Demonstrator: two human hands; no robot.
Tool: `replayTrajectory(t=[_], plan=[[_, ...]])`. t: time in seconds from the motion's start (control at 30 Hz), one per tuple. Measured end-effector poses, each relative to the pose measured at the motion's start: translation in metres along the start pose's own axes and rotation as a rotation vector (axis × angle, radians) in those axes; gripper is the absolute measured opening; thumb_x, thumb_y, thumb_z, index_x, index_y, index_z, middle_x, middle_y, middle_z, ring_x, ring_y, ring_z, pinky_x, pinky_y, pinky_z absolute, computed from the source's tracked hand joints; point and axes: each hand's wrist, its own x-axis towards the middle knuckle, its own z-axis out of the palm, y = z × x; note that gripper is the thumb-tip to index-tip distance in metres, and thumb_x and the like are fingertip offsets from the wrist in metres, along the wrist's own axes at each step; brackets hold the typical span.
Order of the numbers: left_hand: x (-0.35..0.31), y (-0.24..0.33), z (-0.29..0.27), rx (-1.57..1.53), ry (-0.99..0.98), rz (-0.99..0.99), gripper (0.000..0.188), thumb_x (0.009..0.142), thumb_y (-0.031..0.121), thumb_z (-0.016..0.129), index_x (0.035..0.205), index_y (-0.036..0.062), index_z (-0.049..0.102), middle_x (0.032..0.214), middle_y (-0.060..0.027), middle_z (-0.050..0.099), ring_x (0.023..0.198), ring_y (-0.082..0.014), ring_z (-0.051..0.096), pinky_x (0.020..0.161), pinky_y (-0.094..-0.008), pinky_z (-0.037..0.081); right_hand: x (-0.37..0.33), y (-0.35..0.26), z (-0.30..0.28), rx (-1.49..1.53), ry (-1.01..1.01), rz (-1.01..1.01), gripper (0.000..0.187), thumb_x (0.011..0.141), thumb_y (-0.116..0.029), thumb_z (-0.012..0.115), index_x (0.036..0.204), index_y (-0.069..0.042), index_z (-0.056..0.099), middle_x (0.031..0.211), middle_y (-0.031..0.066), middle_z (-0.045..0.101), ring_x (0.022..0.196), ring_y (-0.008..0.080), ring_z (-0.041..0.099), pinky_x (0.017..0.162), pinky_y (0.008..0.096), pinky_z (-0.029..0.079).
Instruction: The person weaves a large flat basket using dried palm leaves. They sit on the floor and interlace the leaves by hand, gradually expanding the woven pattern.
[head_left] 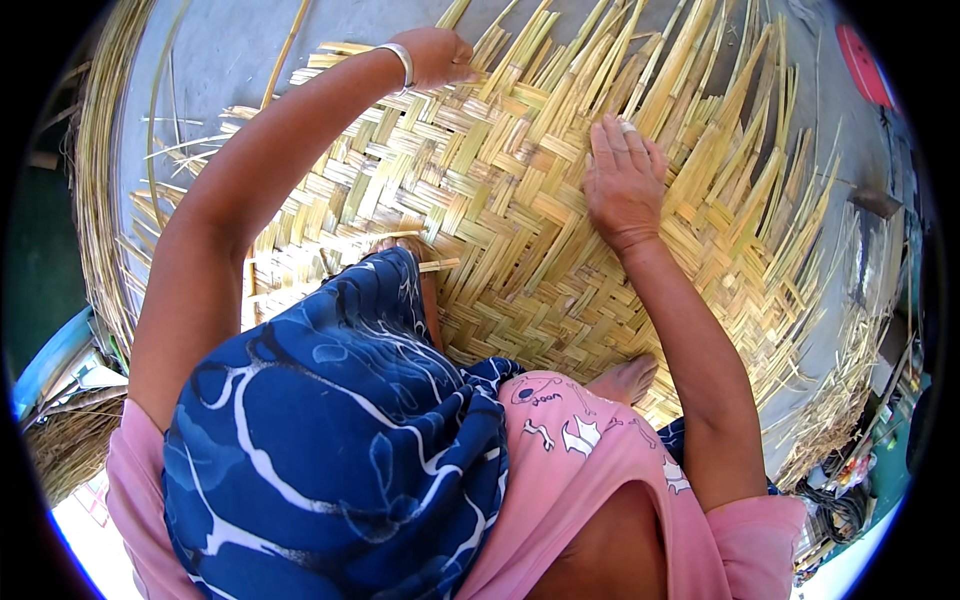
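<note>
A woven mat of flat, pale yellow-green cane strips (500,215) lies on the floor in a zigzag weave. Its far and right edges end in long loose strips. My left hand (437,58), with a silver bangle at the wrist, is closed at the mat's far edge; a cane strip (455,13) sticks out beyond it. My right hand (625,182) lies flat on the weave right of the middle, fingers stretched out, a light band round one finger. It presses near the base of the loose strips and holds nothing.
My bare feet (625,380) stand on the mat's near part. Long bundled stalks (105,170) lie along the left. A red object (864,66) is on the grey floor at far right. Fibre scraps (835,420) and a dark block (874,201) lie at the right.
</note>
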Motion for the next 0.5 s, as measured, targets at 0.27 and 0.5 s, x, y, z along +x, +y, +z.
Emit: replayTrajectory(t=[0.27,0.5], plan=[[-0.033,0.016,-0.005,0.348,0.384,0.137,0.027,0.084,0.034,0.064,0.101,0.0134,0.062,0.110,-0.0059,0.061,0.104,-0.0256,0.057,0.090,-0.0418,0.041,-0.005,-0.015,-0.003,0.041,0.013,0.036,0.044,0.081,-0.021,0.059,0.123,-0.007,0.053,0.130,0.0093,0.051,0.121,0.0253,0.046,0.103,0.0429,0.031],[-0.100,0.015,0.048,0.110,0.363,0.084,0.037,0.086,0.029,0.062,0.116,0.0096,0.056,0.125,-0.0102,0.054,0.115,-0.0303,0.051,0.096,-0.0429,0.040,-0.004,-0.044,-0.012,0.142,-0.040,0.077,0.042,0.082,-0.022,0.060,0.121,-0.008,0.054,0.131,0.0102,0.050,0.123,0.0271,0.043,0.105,0.0450,0.028]])
